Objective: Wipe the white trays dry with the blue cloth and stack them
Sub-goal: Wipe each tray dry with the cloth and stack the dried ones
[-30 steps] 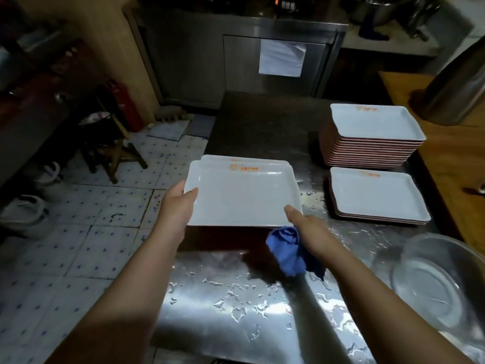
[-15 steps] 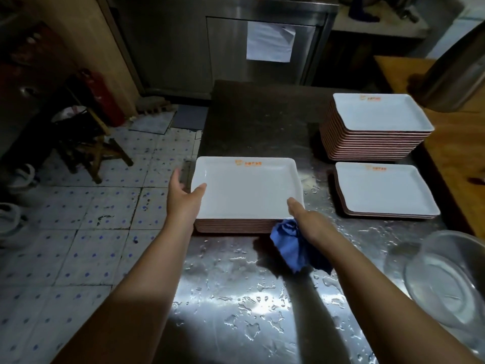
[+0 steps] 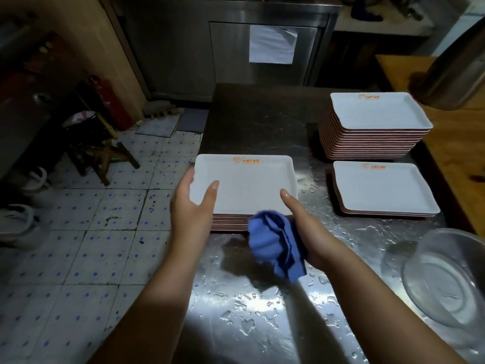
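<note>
The left hand (image 3: 190, 206) is open beside the top tray (image 3: 244, 185), the right hand (image 3: 301, 227) holds the blue cloth (image 3: 273, 243) — wipe this tray to its corners.

**A:** what's all that around the counter?

**B:** wet stainless steel table (image 3: 262, 311), clear glass bowl (image 3: 446, 282) near the right corner, wooden stool (image 3: 105, 151) on the blue-dotted tile floor (image 3: 78, 245), paper sheet (image 3: 271, 44) on a steel cabinet (image 3: 183, 48).

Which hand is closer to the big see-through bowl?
The right hand. It holds the blue cloth near the table's middle, left of the bowl. The left hand is farther left, at the tray stack's edge.
</note>
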